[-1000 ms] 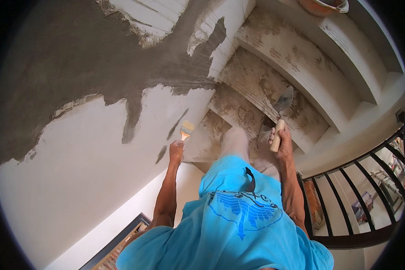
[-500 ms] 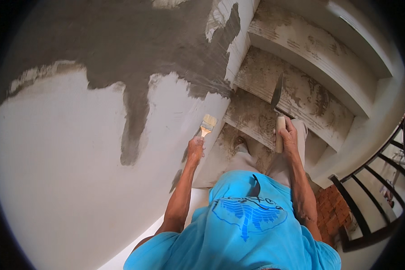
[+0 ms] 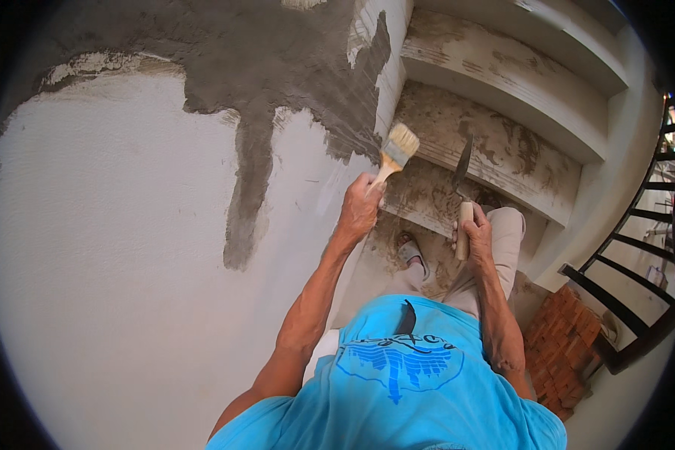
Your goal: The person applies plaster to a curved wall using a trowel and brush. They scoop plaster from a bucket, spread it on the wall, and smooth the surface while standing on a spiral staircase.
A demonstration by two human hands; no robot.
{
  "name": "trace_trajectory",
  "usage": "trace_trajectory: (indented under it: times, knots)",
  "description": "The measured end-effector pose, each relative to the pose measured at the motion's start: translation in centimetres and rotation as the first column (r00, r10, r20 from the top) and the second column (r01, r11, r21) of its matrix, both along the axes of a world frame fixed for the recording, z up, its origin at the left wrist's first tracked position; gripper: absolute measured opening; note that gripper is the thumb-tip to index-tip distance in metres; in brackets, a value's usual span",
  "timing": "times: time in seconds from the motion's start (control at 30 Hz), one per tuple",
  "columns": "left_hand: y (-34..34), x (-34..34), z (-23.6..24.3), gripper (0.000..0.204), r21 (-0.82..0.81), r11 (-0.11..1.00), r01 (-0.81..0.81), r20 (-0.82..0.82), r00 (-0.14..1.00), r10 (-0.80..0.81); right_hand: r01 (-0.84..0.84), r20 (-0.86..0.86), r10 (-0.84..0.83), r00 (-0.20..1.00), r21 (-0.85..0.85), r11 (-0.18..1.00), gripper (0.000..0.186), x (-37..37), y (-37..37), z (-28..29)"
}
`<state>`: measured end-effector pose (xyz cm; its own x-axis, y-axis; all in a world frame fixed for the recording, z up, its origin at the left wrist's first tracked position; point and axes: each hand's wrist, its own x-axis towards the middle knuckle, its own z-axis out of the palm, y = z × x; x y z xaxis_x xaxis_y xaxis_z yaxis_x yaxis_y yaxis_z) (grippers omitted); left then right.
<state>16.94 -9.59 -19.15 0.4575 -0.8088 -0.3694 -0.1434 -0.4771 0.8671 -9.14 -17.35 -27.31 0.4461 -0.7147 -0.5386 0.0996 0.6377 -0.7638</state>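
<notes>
My left hand (image 3: pixel 360 205) is closed round the handle of a flat paintbrush (image 3: pixel 399 147) with pale bristles and a metal band. The brush points up and to the right, in front of the corner where the wall meets the stairs. My right hand (image 3: pixel 478 234) grips the light wooden handle of a trowel (image 3: pixel 464 225), its narrow grey blade pointing away from me over the steps. To the left stands a white wall (image 3: pixel 120 225). Rough grey plaster (image 3: pixel 270 67) covers its upper part, with one strip running downward.
Dusty, stained stairs (image 3: pixel 495 142) climb away at the right. Beyond them are a curved pale side wall (image 3: pixel 615 180) and a dark railing (image 3: pixel 622 300). A stack of reddish bricks (image 3: pixel 562 345) stands at lower right. My sandaled foot (image 3: pixel 411 251) rests on a step.
My left hand has lifted the paintbrush up and to the right, away from the white wall. The trowel stays in my right hand, nearly in place. My view has shifted somewhat.
</notes>
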Motion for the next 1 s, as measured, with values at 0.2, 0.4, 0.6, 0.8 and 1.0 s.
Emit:
trace_trajectory:
  times: [0.2, 0.4, 0.6, 0.8, 1.0]
  knots:
    - [0.4, -0.6, -2.7, 0.026, -0.165, 0.986, -0.014, 0.278, 0.959, 0.06, 0.027, -0.041, -0.029, 0.999, -0.044, 0.999, 0.057, -0.9, 0.9, 1.1]
    - [11.9, 0.8, -14.8, 0.026, 0.132, 0.987, -0.089, 0.547, 0.837, 0.002, -0.02, -0.057, 0.015, 0.998, -0.09, 0.996, 0.055, -0.6, 0.4, -0.9]
    - [22.0, -0.1, -16.2, 0.027, 0.545, 0.792, -0.276, 0.516, 0.855, -0.058, -0.123, -0.063, 0.117, 0.991, -0.098, 0.988, 0.053, 0.0, -0.3, 0.2]
    - [19.3, -1.8, -12.2, 0.028, 0.273, 0.956, -0.111, 0.41, 0.912, -0.011, -0.188, -0.097, 0.179, 0.979, -0.102, 0.977, 0.053, 0.1, -0.8, 0.1]
    - [8.1, -1.9, -0.7, 0.029, -0.016, 1.0, 0.025, 0.305, 0.952, -0.018, -0.169, -0.096, 0.158, 0.983, -0.122, 0.978, 0.053, 0.3, -0.8, -0.6]
